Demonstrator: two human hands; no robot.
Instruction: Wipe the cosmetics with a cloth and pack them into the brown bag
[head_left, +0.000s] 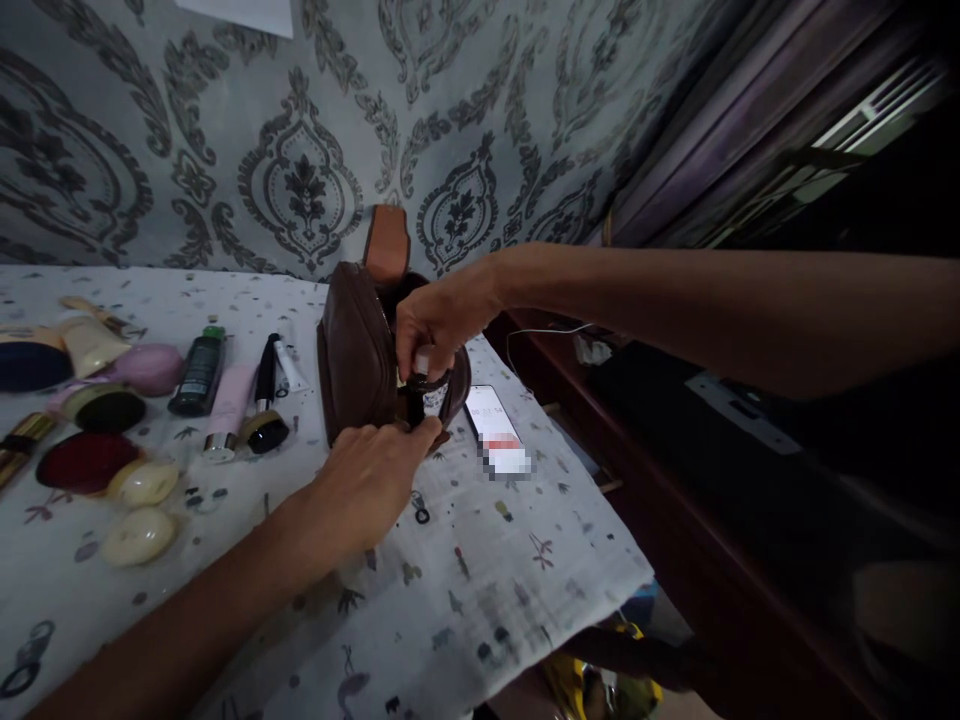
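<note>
A brown toiletry bag stands unzipped on the patterned cloth, its opening turned to the right. My left hand grips the bag's near edge, thumb along the rim. At the mouth of the bag, my right hand reaches down with its fingers curled together. A dark, rounded item shows just under those fingers, too shadowed to name. Inside the opening, part of a pale patterned item is visible. Most of the bag's contents are hidden by its sides and my hands.
A lit phone lies right of the bag, near the edge of the cloth-covered table. Left stand a green-capped bottle, a pink tube, a white tube, cream-coloured round items and several other cosmetics. Patterned wall behind.
</note>
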